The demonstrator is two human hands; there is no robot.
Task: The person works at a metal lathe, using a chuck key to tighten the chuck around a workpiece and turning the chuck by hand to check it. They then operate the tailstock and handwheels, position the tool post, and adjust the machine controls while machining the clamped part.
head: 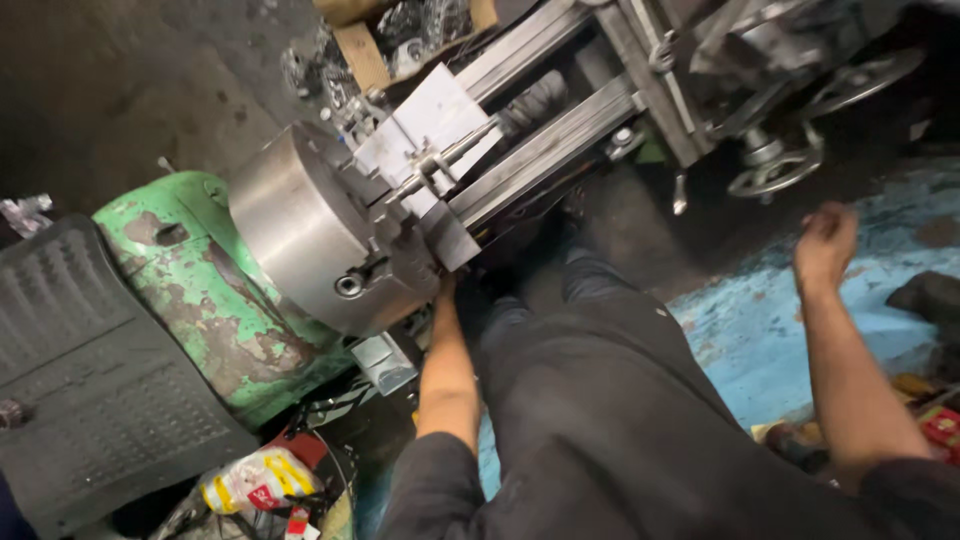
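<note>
I stand at a metal lathe with a large steel chuck (305, 235) that clamps a pale square block (425, 125). My left arm reaches down under the chuck, and my left hand (445, 288) is mostly hidden beneath its lower jaw, so its grip cannot be made out. My right hand (825, 245) hangs free out to the right over the blue floor, fingers curled shut, holding nothing. It is well below the lathe's handwheel (778, 172).
The green, chipped headstock (215, 295) lies left of the chuck, with a black ribbed cover (90, 380) beside it. The lathe bed rails (550, 140) run up to the right. Scrap and coloured packets (255, 480) lie on the floor.
</note>
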